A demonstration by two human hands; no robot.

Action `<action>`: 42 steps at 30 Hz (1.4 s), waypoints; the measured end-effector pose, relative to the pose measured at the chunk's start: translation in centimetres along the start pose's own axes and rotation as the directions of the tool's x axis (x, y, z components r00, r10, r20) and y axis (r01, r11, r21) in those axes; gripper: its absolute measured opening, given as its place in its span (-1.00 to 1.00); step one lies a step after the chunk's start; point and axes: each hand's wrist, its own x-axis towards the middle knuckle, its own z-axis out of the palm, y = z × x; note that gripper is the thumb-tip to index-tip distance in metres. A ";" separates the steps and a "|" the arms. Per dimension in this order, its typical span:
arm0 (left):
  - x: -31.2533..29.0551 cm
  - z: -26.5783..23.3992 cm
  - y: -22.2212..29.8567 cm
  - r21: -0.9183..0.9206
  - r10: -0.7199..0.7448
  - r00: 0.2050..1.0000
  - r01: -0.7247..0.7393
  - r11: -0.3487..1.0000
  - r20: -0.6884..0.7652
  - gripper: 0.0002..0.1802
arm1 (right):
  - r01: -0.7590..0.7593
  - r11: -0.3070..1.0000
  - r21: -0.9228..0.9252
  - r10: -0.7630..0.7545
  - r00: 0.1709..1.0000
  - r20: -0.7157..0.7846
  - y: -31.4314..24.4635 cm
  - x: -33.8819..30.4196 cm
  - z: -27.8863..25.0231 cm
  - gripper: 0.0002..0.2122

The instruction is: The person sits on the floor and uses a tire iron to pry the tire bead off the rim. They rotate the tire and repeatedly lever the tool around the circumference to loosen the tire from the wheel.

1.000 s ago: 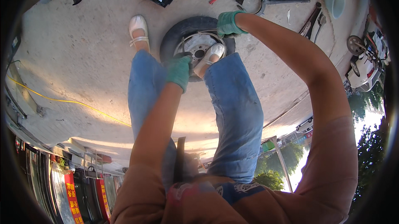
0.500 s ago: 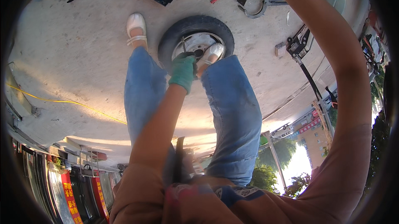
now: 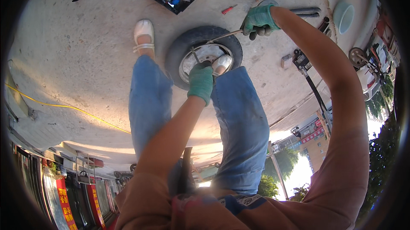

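A black tyre (image 3: 174,55) on a silver metal rim (image 3: 212,50) lies flat on the concrete, and my right foot (image 3: 222,63) in a white shoe rests on it. My left hand (image 3: 201,78), in a green work glove, is closed around a metal tyre lever (image 3: 194,55) that stands up at the rim's near left part. Out to the right, my gloved right hand (image 3: 259,21) grips a second, long tyre lever (image 3: 226,36). That lever's tip meets the tyre's far side, by the rim edge.
Beyond the wheel sits a black tray (image 3: 164,6) full of tools. A red-handled screwdriver (image 3: 229,10) lies nearby. To the right are dark metal bars (image 3: 305,12), a pale bucket (image 3: 344,17) and a floor jack (image 3: 302,61). A yellow hose (image 3: 64,106) crosses the left floor.
My right hand has come down and nearer, bringing its lever from over the tool tray to the tyre's far edge. My left hand stays on its lever at the rim.
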 end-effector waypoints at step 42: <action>6.1 -4.8 10.5 -0.709 -0.243 0.970 0.170 0.685 -0.003 -0.88 | 0.026 0.968 -0.248 -0.022 1.000 0.020 -7.2 3.1 -2.0 -0.89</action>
